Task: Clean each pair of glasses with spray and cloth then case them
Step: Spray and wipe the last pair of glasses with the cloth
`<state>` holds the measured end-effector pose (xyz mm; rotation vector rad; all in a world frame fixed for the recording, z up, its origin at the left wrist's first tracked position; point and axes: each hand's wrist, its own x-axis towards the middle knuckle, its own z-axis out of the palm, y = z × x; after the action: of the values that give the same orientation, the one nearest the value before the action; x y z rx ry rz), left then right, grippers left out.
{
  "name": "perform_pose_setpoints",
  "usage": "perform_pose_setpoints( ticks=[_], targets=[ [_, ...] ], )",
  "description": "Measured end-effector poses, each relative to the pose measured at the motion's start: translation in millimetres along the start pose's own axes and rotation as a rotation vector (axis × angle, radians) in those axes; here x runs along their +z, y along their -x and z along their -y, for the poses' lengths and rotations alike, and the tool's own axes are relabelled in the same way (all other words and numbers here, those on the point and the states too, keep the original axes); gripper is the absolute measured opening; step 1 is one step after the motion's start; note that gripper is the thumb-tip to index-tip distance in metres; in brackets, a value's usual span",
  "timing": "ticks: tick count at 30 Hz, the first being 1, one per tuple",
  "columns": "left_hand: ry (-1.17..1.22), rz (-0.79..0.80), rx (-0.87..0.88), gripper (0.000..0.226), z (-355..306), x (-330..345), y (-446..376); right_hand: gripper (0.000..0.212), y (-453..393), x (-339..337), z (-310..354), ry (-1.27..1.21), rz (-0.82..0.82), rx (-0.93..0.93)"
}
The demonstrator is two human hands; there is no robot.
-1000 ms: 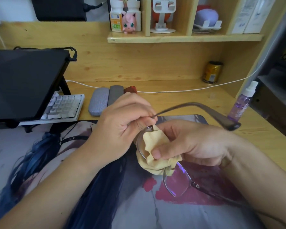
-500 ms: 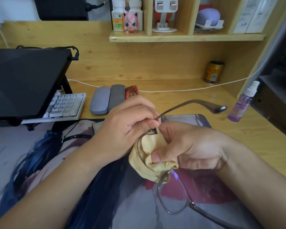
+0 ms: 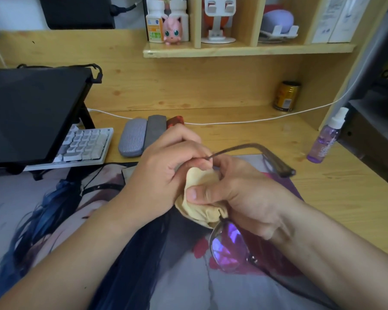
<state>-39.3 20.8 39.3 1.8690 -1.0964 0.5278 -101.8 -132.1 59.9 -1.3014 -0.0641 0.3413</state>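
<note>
Over the desk mat's (image 3: 43, 220) middle, our left hand (image 3: 166, 173) pinched the glasses (image 3: 227, 247) by the frame while our right hand (image 3: 240, 198) gripped the yellow cloth (image 3: 199, 206) around one lens.

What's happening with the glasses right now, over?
Left hand grips glasses at the hinge. Right hand pinches yellow cloth over one lens. Other lens bare. Spray bottle stands aside; nothing blocking.

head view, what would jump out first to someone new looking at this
Mid-frame, both hands work a yellow cloth around a pair of glasses: the left hand holds the frame, the right hand pinches the cloth over one lens. A purple spray bottle stands at the desk's right edge.
</note>
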Motion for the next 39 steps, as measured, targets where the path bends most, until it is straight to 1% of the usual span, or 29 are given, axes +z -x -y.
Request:
perform_pose_setpoints(
  ticks=[3,7,9,10,12,15,17,20,23,24,26,28,31,34,37,39],
  targets=[
    [-0.011,-0.030,0.008,0.019,1,2,-1,0.034,-1,-2,1,-0.101,-0.081,-0.033],
    [0.024,-0.073,-0.023,0.022,1,0,-1,0.041,-6,-2,-5,-0.179,-0.130,-0.104],
    [0.026,-0.081,-0.034,0.020,1,-4,0,0.041,-8,-5,-4,-0.200,-0.120,-0.111],
    [0.024,-0.076,-0.035,0.019,1,-6,0,0.040,-8,-8,-2,-0.177,-0.099,-0.108],
    [0.027,-0.057,-0.030,0.019,2,-10,0,0.041,-8,-18,4,-0.055,-0.029,-0.078],
    [0.031,-0.019,-0.017,0.024,2,-10,1,0.048,-7,-32,12,0.199,0.188,0.067],
    [0.033,0.038,0.011,0.024,2,-7,1,0.051,-9,-34,13,0.337,0.318,0.135],
    [0.066,0.097,0.039,0.021,2,-6,2,0.048,-13,-32,13,0.438,0.352,0.142],
    [0.076,0.112,0.031,0.023,1,-5,2,0.037,-13,-25,11,0.467,0.360,0.106],
    [0.071,0.116,0.030,0.024,1,-5,2,0.036,-13,-22,11,0.483,0.341,0.092],
    [0.059,0.115,0.029,0.025,2,-6,2,0.040,-11,-18,9,0.444,0.284,0.058],
    [0.042,0.101,0.025,0.024,4,-7,1,0.048,-10,-16,5,0.376,0.240,0.010],
    [0.033,0.086,0.013,0.027,6,-5,1,0.047,-11,-11,-1,0.264,0.160,-0.032],
    [0.059,0.061,-0.015,0.030,6,-1,1,0.053,-13,-8,-4,0.130,0.072,-0.090],
    [0.080,0.019,-0.043,0.021,4,-2,0,0.057,-17,-14,-3,-0.004,-0.072,-0.141],
    [0.041,0.000,-0.050,0.021,3,-3,-1,0.055,-19,-17,-4,-0.082,-0.123,-0.182]
  ],
)
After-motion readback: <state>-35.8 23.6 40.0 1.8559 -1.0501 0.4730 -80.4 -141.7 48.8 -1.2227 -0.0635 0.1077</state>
